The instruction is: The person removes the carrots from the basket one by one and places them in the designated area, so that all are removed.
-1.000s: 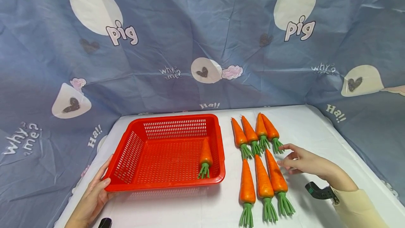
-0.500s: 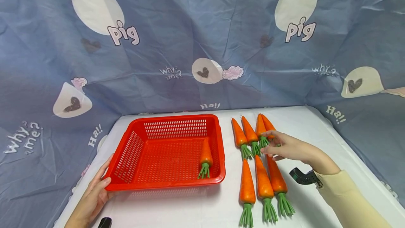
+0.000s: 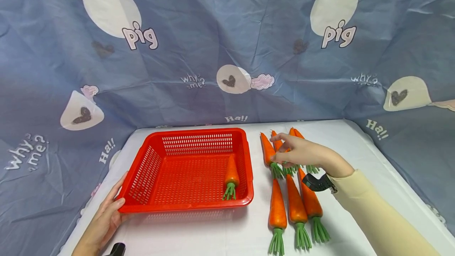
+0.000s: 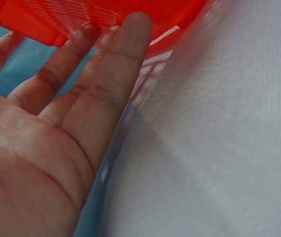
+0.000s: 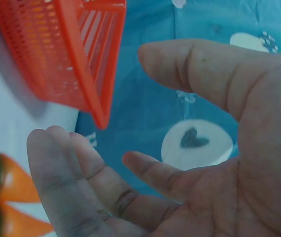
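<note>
A red plastic basket (image 3: pixel 185 208) sits left of centre on the table with one carrot (image 3: pixel 232 171) inside, green stem toward me. My left hand (image 3: pixel 103 224) rests against its near left corner; in the left wrist view its fingers (image 4: pixel 112 74) are fairly straight against the red wall. My right hand (image 3: pixel 307 153) hovers over the far row of carrots, partly hiding them, near the leftmost carrot (image 3: pixel 267 149). Thumb and fingers are spread with nothing between them in the right wrist view. Three more carrots, left (image 3: pixel 277 208), middle (image 3: pixel 296 204) and right (image 3: pixel 312 200), lie in a near row.
A white cloth covers the table (image 3: pixel 199 236). Behind it hangs a blue printed curtain (image 3: pixel 170 66). A black band (image 3: pixel 317 183) is on my right wrist, and a small black object (image 3: pixel 118 249) shows beside the left wrist.
My right hand has moved left and away from me, from the right side of the carrots to above the far row. Left hand, basket and carrots have stayed in place.
</note>
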Demonstrator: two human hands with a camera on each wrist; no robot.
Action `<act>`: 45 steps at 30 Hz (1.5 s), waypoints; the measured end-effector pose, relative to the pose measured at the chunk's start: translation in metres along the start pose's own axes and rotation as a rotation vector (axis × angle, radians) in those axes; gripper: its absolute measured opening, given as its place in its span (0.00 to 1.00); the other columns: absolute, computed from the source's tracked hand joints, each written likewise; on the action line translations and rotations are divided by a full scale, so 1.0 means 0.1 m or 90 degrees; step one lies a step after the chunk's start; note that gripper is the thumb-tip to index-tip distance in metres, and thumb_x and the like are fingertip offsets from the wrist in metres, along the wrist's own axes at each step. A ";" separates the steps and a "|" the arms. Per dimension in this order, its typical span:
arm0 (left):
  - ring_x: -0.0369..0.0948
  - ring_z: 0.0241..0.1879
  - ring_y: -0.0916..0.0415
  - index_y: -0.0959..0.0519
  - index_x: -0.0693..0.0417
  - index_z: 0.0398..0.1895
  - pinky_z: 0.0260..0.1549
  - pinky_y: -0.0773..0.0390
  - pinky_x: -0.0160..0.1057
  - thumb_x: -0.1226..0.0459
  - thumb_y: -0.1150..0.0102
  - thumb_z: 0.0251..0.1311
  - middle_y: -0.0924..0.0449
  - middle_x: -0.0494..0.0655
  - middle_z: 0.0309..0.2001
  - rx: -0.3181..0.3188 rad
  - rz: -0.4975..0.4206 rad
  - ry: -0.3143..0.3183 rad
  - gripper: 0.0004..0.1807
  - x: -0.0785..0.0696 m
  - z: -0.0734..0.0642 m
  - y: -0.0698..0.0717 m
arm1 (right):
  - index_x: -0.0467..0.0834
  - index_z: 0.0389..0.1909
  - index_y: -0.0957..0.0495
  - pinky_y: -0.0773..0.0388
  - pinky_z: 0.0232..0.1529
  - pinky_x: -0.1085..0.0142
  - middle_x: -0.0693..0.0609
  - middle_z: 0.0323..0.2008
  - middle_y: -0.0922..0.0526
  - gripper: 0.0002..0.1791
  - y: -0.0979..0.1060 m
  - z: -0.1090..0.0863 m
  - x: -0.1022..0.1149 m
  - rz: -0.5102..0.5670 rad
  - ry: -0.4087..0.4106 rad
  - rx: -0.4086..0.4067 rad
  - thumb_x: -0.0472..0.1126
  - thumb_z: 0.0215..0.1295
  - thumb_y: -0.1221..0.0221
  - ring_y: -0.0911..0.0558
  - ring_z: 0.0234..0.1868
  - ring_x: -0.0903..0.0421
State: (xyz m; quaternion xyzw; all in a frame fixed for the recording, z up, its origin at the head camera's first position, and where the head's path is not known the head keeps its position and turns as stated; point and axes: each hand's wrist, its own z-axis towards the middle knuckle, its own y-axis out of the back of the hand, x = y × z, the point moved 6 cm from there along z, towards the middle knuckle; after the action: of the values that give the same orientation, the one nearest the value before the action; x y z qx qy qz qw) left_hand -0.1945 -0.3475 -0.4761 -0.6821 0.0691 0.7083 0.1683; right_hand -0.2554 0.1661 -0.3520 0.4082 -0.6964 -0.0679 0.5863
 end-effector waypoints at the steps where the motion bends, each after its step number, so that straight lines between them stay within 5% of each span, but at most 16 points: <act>1: 0.29 0.61 0.25 0.62 0.35 0.82 0.53 0.18 0.38 0.66 0.70 0.78 0.39 0.25 0.70 0.001 0.000 0.000 0.34 0.00 0.00 0.00 | 0.42 0.70 0.39 0.15 0.46 0.59 0.44 0.43 0.19 0.36 -0.02 0.03 0.04 0.002 0.005 0.004 0.48 0.65 0.37 0.16 0.38 0.54; 7: 0.29 0.61 0.25 0.62 0.33 0.82 0.52 0.18 0.39 0.66 0.70 0.79 0.39 0.25 0.70 0.001 -0.003 0.003 0.34 0.01 0.00 0.00 | 0.41 0.68 0.38 0.16 0.41 0.61 0.46 0.34 0.15 0.36 -0.15 0.22 0.29 0.002 0.018 0.029 0.48 0.64 0.35 0.15 0.33 0.54; 15: 0.30 0.62 0.25 0.62 0.35 0.82 0.53 0.18 0.39 0.66 0.71 0.78 0.38 0.25 0.71 0.014 -0.010 -0.009 0.34 0.00 0.00 0.01 | 0.40 0.69 0.38 0.16 0.32 0.62 0.43 0.40 0.16 0.37 -0.33 0.49 0.51 -0.040 0.009 0.046 0.49 0.63 0.36 0.15 0.35 0.52; 24: 0.30 0.63 0.26 0.62 0.36 0.82 0.53 0.19 0.37 0.66 0.71 0.78 0.38 0.26 0.71 0.012 -0.009 -0.008 0.34 0.01 0.00 0.02 | 0.40 0.69 0.37 0.17 0.40 0.66 0.49 0.34 0.22 0.38 -0.51 0.75 0.72 -0.108 -0.013 0.057 0.51 0.62 0.33 0.20 0.30 0.56; 36: 0.29 0.62 0.25 0.61 0.35 0.82 0.53 0.19 0.37 0.66 0.70 0.78 0.39 0.27 0.71 0.002 0.000 -0.005 0.34 0.00 0.00 0.00 | 0.38 0.67 0.35 0.20 0.34 0.69 0.45 0.52 0.22 0.39 -0.80 0.95 0.91 -0.255 -0.031 0.085 0.54 0.63 0.34 0.17 0.25 0.57; 41: 0.29 0.62 0.26 0.62 0.36 0.82 0.53 0.18 0.38 0.66 0.70 0.78 0.41 0.27 0.71 0.004 0.003 -0.003 0.34 -0.01 0.00 0.01 | 0.39 0.61 0.32 0.15 0.39 0.62 0.46 0.49 0.23 0.35 -0.95 1.02 0.89 -0.295 -0.080 0.099 0.55 0.61 0.32 0.11 0.34 0.49; 45: 0.30 0.62 0.25 0.61 0.35 0.82 0.52 0.18 0.39 0.66 0.69 0.78 0.41 0.28 0.71 -0.002 0.014 0.000 0.34 0.00 0.01 0.01 | 0.42 0.55 0.28 0.16 0.36 0.64 0.48 0.45 0.23 0.32 -1.04 1.08 0.85 -0.348 -0.106 0.101 0.57 0.59 0.31 0.13 0.33 0.52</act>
State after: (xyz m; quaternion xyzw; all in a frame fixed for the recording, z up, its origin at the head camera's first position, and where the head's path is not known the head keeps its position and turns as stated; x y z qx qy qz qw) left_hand -0.1955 -0.3479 -0.4758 -0.6818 0.0752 0.7100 0.1592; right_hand -0.2972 0.0013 -0.3797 0.6180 -0.6095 -0.2016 0.4537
